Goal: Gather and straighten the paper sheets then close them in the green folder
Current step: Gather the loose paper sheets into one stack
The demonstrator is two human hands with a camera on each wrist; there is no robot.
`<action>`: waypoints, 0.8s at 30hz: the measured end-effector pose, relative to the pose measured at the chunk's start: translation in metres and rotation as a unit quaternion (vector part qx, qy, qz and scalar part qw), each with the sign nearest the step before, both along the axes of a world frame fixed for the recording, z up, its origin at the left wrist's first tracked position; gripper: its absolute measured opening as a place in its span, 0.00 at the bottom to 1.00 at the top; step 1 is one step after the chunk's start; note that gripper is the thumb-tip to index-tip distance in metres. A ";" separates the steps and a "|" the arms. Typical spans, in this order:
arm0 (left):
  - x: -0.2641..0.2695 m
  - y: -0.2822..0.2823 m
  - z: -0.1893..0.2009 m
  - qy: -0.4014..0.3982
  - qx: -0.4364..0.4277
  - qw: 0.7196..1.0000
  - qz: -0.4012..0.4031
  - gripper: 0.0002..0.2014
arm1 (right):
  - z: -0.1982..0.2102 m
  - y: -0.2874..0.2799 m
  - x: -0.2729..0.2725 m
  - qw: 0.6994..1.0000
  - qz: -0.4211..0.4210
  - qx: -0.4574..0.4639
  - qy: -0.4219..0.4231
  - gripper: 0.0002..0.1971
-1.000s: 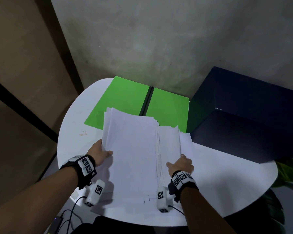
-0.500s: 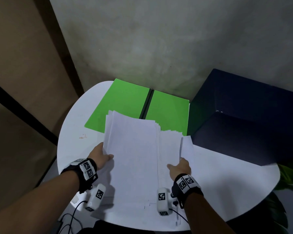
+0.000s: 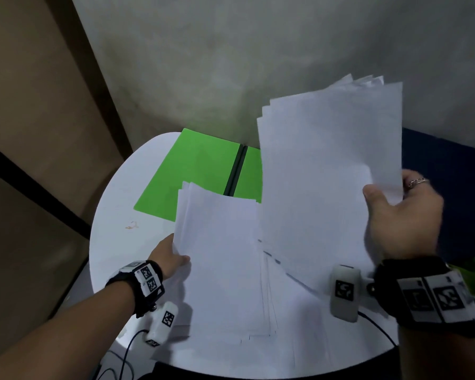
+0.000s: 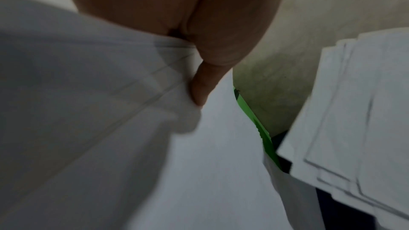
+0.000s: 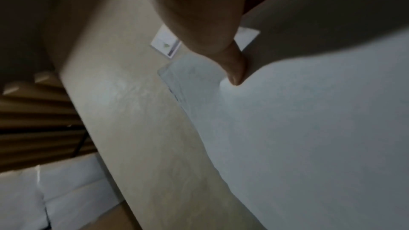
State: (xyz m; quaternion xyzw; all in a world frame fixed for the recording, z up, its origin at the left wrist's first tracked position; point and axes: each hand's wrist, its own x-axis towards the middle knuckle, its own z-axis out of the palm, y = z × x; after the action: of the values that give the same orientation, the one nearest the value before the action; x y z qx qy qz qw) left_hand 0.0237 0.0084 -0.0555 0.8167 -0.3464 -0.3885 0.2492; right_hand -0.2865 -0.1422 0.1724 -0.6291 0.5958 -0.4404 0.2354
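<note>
- My right hand (image 3: 403,215) pinches a lifted sheaf (image 3: 329,171) at its right edge, thumb on the near face and fingers behind it; the sheaf stands tilted at right of centre in the head view.
- My left hand (image 3: 166,256) grips the left edge of the flat stack (image 3: 220,259), thumb on top and fingers under the sheets, at lower centre of the frame.
- The folder (image 3: 192,174) lies open on the table (image 3: 115,215), above the stack at centre; the stack's upper edge overlaps it.
- Key relation: the sheaf sits right of and above the stack, its long axis running up the frame, roughly parallel to the stack's. In my judgement the right hand must carry the sheaf left and down onto the stack.
- Change: one second ago both hands pressed on sheets lying flat and fanned; the right-hand portion is now raised clear of the table.
- Sheaf edges are still staggered at the top.
</note>
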 end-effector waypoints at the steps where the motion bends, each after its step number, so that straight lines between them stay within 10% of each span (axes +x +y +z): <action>1: -0.004 -0.001 0.000 -0.002 0.000 1.000 -0.008 0.26 | -0.006 -0.002 0.002 1.000 0.009 0.013 -0.027 0.10; 6: -0.006 -0.006 -0.005 0.095 0.032 0.994 0.041 0.16 | -0.088 -0.013 0.021 0.982 0.046 0.159 -0.092 0.11; 10: 0.003 -0.015 -0.002 0.273 0.051 0.934 0.224 0.37 | -0.178 -0.013 0.037 0.948 0.048 0.315 -0.025 0.19; 14: -0.011 -0.020 -0.005 0.106 0.091 0.985 0.104 0.39 | -0.237 0.027 0.057 0.911 0.092 0.368 0.165 0.30; 17: -0.021 -0.018 -0.001 -0.039 0.084 0.993 0.067 0.23 | -0.241 0.053 0.068 0.912 0.117 0.359 0.161 0.31; 24: 0.016 -0.014 0.034 0.055 -0.162 0.983 0.059 0.27 | -0.205 0.029 0.049 0.939 0.096 0.329 -0.040 0.47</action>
State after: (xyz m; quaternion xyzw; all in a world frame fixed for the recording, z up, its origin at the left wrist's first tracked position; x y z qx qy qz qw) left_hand 0.0401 -0.0058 -0.0211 0.7620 -0.3418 -0.3558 0.4195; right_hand -0.2377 -0.1134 -0.0327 -0.5528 0.6338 -0.2205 0.4941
